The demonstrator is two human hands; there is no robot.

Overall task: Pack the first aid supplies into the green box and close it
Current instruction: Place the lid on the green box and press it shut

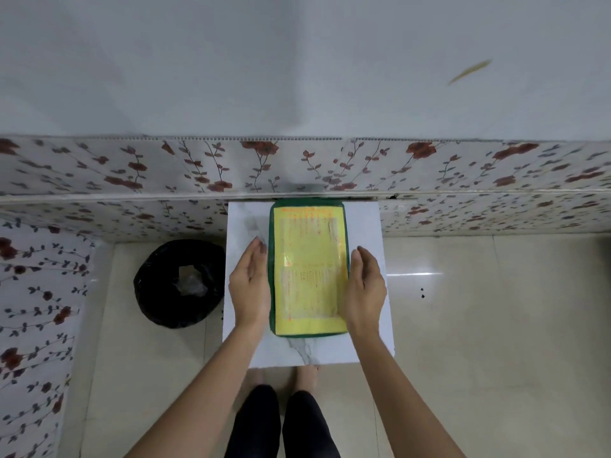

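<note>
The green box (pixel 273 312) lies flat on a small white marble-patterned table (pixel 317 352), its lid down. A yellow label with orange print covers most of the lid. My left hand (pixel 249 289) lies along the box's left side, fingers extended and together, pointing away from me. My right hand (pixel 365 289) lies along the right side in the same way. Both palms face the box and rest at or very near its edges. No loose first aid supplies are in view.
A round bin with a black liner (pixel 180 282) stands on the tiled floor left of the table. A floral-patterned wall panel (pixel 132 173) runs behind the table and along the left. My feet are under the table's near edge.
</note>
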